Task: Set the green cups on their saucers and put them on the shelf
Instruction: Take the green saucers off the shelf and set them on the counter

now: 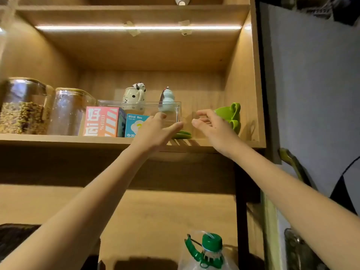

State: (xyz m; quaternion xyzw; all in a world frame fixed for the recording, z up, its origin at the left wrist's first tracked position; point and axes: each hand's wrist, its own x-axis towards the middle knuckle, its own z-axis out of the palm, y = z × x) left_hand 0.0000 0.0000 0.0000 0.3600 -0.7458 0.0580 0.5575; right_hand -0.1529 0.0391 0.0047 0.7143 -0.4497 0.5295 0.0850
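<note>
nearest the camera, at the bottom edge, stands a clear plastic bottle with a green screw cap and green handle; it has no part in the job. above it both bare arms reach up to the wooden shelf board.

the left hand is spread with straight fingers, holding nothing, its fingertips at the front of a clear plastic tray; whether they touch it i cannot tell. just under and beside this hand a flat green saucer lies on the shelf, with no cup visible on it. the right hand is loosely open too, fingers a little bent, and grips nothing; it sits just in front of the bright green cups with looped handles, which are stacked and tilted against the right wall of the shelf.

as i judge it, the things have reached the shelf but the pairing is not done: cups and saucer lie apart, so each cup is yet to be set down on a saucer.

counted: two hands, what looks like two green cups, one saucer edge in view (perhaps more stacked, i cannot tell). further back, two glass jars, two printed boxes and two small ceramic figures.
</note>
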